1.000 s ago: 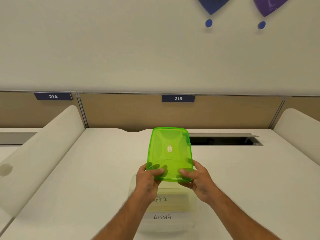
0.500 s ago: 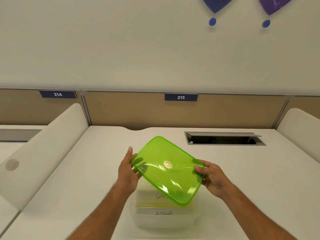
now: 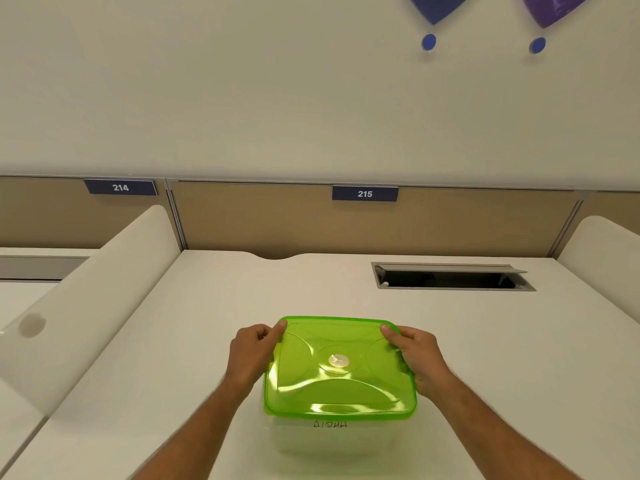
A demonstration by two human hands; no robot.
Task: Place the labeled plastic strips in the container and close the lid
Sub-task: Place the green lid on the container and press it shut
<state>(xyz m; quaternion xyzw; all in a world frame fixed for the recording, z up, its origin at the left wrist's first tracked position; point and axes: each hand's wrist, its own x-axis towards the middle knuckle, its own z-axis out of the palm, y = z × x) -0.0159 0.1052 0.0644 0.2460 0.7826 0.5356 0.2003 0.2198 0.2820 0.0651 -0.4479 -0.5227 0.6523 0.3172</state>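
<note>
White desk (image 3: pixel 173 341), bay 215: green lid (image 3: pixel 339 365) lies on clear container (image 3: pixel 332 438), left hand (image 3: pixel 251 355) and right hand (image 3: pixel 417 355) pinching its far corners; thin, flexy, light plastic, likely best pressed along the rim.

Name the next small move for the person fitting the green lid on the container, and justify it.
Probably press down along the rim. The green lid already lies flat over the clear container, and the left hand and right hand grip its far corners, but no seal is evident.
</note>
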